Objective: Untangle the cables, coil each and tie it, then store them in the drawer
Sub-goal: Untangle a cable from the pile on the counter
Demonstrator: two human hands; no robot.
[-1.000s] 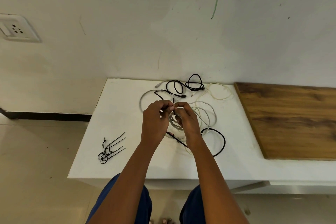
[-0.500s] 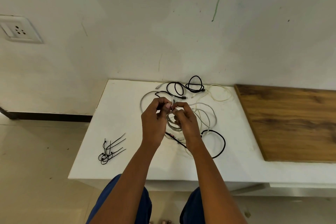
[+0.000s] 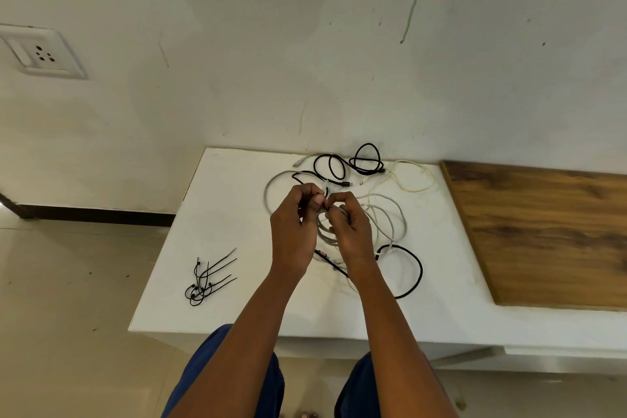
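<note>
A tangle of black, white and cream cables lies on the white counter. My left hand and my right hand meet above the tangle, fingertips pinched together on a thin black cable tie around a small grey cable coil between them. Looped black cables rest near the wall. A cream cable curls at the back right, and a black cable loop lies to the right of my right wrist. Part of the coil is hidden by my fingers.
Several loose black cable ties lie on the counter's front left. A brown wooden board covers the counter's right side. A wall socket sits at the upper left. The tiled floor drops off left of the counter.
Both hands stayed pinched together over the coil and lifted slightly. The fingers shifted a little on the tie. The cables on the counter have not moved.
</note>
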